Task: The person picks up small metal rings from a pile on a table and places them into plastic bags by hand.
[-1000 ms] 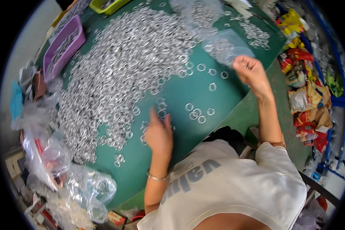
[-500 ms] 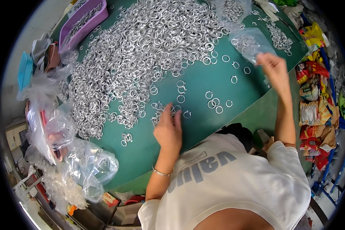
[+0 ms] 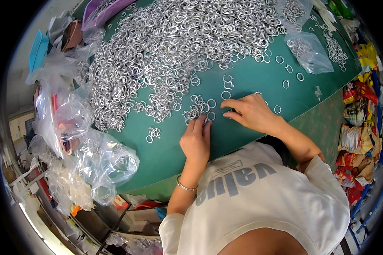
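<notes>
Silvery metal rings (image 3: 151, 72) lie in a large heap on the green tabletop (image 3: 164, 155). My left hand (image 3: 195, 142) is at the near edge of a small cluster of rings (image 3: 196, 107), its fingertips among the nearest ones and its thumb apart. Just right of that cluster is my right hand (image 3: 253, 112), thumb and forefinger spread with no ring visible between them; its other fingers are partly hidden. A short row of rings (image 3: 227, 81) lies just beyond it. Farther right, a clear plastic bag (image 3: 317, 59) with rings inside rests on the table.
A second bag of rings (image 3: 293, 12) and a loose batch (image 3: 335, 51) lie at the far right. On the left are a purple tray (image 3: 108, 15), crumpled clear bags (image 3: 108, 161) and a blue container (image 3: 38, 51). Colourful packets (image 3: 355, 131) stand beyond the table's right side.
My right hand has left the clear bag at the right and come in beside the small cluster. My left hand stays by the cluster. The whole view has shifted a little.
</notes>
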Demonstrator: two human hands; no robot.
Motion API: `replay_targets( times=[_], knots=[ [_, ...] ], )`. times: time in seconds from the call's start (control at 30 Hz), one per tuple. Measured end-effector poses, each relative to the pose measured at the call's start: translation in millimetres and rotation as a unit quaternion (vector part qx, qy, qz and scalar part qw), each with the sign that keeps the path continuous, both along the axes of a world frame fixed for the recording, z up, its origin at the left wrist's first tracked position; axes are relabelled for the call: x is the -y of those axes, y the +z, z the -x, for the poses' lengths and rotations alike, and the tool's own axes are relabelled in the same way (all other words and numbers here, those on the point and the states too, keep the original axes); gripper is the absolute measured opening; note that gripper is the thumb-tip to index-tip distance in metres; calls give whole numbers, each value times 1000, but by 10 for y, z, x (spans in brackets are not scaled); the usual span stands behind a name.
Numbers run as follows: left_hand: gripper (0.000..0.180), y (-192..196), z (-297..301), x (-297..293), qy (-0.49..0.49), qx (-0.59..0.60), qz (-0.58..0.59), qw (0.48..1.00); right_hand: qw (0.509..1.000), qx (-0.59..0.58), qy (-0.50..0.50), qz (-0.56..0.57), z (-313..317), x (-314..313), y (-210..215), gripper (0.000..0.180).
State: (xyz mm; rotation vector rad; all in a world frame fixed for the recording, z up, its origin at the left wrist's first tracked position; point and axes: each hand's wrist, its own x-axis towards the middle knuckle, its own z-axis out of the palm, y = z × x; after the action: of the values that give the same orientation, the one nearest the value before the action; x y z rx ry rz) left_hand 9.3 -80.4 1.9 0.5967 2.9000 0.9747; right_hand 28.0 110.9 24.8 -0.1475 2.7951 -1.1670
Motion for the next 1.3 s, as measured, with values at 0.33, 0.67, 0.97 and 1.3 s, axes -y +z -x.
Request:
replay_targets(
  times=[0.33,0.67,0.97,1.3],
  knots=[
    [11,37,50,369,81,47,14,996,995,-19,-12,-99,60,49,-229,26],
    [20,12,271,245,39,28,-40,998,992,-107,4,-70,237,397,-236,14],
    [21,54,186,497,122,107,-81,983,977,-17,-122,176,222,256,-52,6],
    [34,63,131,446,66,91,-20,993,958,15,-209,195,245,-62,239,11]
  ],
)
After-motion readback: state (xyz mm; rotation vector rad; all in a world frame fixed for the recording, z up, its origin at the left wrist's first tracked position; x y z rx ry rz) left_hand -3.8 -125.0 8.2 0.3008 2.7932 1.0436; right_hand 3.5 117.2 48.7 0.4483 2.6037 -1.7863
